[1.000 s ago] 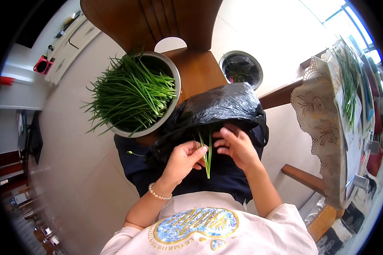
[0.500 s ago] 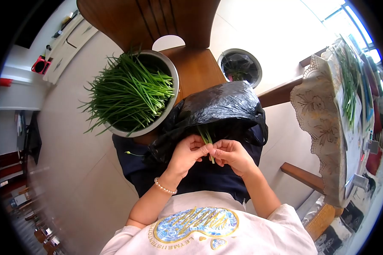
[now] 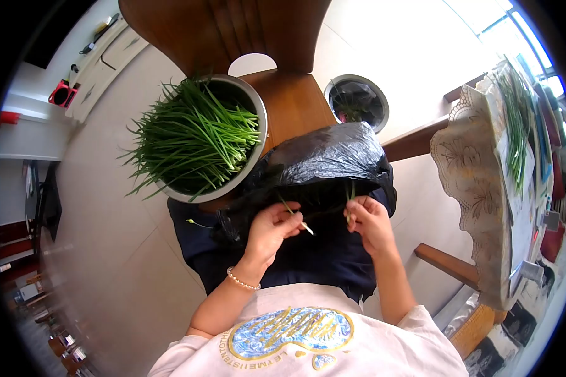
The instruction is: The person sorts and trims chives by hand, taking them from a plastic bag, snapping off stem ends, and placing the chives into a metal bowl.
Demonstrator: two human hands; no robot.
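My left hand [image 3: 273, 231], with a beaded bracelet at the wrist, pinches a thin chive stalk [image 3: 306, 227] whose pale end sticks out past the thumb. To its right, my right hand [image 3: 371, 227] is closed on green chives [image 3: 350, 190], their upper parts reaching into the mouth of a black plastic bag [image 3: 333, 154]. The bag lies across my lap, and what is inside it is mostly dark. A large metal basin [image 3: 261, 125] heaped with chives [image 3: 195, 138] stands on the wooden chair seat [image 3: 292, 103], left of the bag.
Beyond the bag, a metal bin with a dark liner [image 3: 383, 103] stands on the floor. At right, a table with a lace cloth [image 3: 462, 157] carries more green stalks [image 3: 516, 135]. A loose stem with a bud [image 3: 190, 221] lies by my left thigh. White cabinets line the far left.
My hands, together on one small bunch before, have moved apart. The left now holds a single stalk, and the right has shifted right with other chives.
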